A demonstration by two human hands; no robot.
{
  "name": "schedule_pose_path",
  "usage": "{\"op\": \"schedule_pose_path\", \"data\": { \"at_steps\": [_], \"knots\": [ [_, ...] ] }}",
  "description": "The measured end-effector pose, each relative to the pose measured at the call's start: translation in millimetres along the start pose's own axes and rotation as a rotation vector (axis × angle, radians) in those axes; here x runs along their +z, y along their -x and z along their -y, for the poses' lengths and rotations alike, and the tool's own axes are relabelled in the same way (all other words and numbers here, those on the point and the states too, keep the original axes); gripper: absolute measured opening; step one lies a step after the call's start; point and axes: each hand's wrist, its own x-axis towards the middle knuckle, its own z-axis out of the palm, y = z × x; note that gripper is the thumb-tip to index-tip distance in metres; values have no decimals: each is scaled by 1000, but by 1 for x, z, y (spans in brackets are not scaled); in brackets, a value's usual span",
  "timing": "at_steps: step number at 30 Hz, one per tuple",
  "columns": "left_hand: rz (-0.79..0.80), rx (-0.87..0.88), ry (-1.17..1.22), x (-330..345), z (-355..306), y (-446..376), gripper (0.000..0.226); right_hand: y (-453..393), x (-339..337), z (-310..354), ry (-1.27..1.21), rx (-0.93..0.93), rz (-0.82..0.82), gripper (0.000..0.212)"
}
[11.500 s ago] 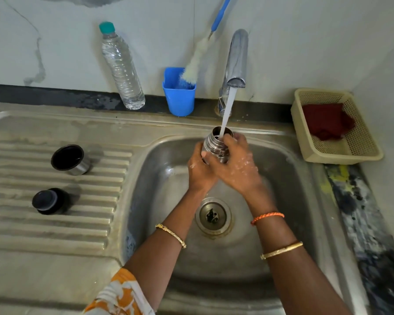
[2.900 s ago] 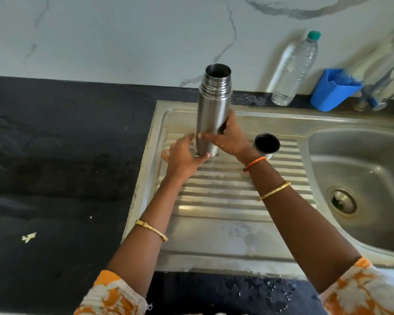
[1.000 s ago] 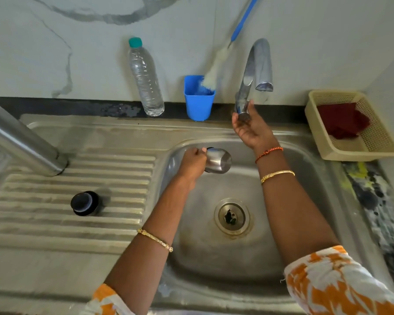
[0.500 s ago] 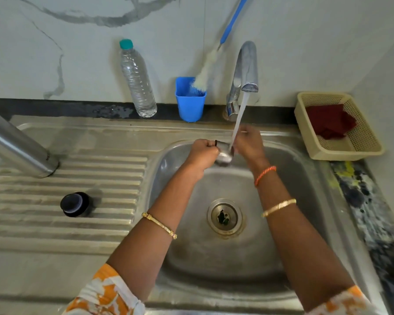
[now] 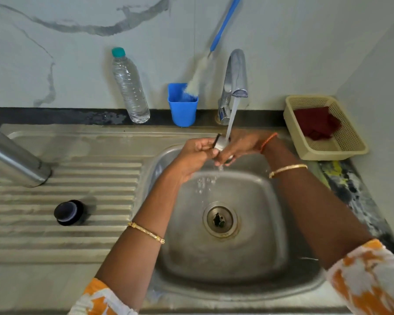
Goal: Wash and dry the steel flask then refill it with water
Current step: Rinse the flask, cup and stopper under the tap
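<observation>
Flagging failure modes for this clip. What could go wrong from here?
1. The steel cup is wet and held under the running tap by the left hand and right hand; it could slip into the sink.
2. The steel flask stands open on the ribbed drainboard; a nudge might topple it.
3. Splashing water may wet the counter edge.
</observation>
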Motion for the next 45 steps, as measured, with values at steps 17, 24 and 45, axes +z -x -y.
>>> {"op": "schedule_pose_path", "data": {
  "at_steps": [17, 24, 45],
  "knots": [
    [133, -105, 130, -8, 15, -15, 27, -18, 69, -10, 758, 134, -689, 53],
    [56, 27, 6, -7, 23, -9, 29, -20, 20, -37, -471, -41, -48, 48],
    [93, -72, -39, 3, 1, -11, 27, -3, 36, -13, 114, 30, -317, 57]
  ]
}}
